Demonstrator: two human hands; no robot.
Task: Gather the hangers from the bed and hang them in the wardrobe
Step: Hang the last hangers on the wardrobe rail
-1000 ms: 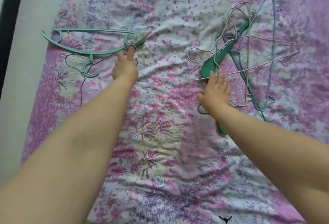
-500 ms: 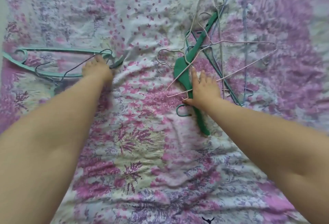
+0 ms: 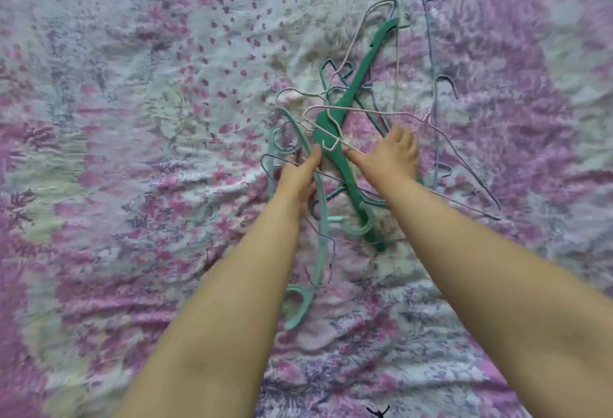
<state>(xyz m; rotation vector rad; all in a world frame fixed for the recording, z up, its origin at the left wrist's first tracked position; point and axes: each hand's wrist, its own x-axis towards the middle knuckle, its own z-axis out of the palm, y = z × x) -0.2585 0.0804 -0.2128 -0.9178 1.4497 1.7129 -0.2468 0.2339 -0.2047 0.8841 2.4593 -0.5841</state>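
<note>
On the floral bed (image 3: 139,185) all hangers sit in one tangled pile mid-frame. We judge snagging the main risk: thin pink wire hanger (image 3: 381,113) and blue wire hanger (image 3: 434,92) hooks interlock, so lifting could drag or drop strays. Left hand (image 3: 297,178) grips the pale teal hanger (image 3: 321,251), smooth moulded plastic. Right hand (image 3: 393,155) lies spread, loose, on the pile beside the flat dark green hanger (image 3: 345,109). Quilt is soft, wrinkled.
</note>
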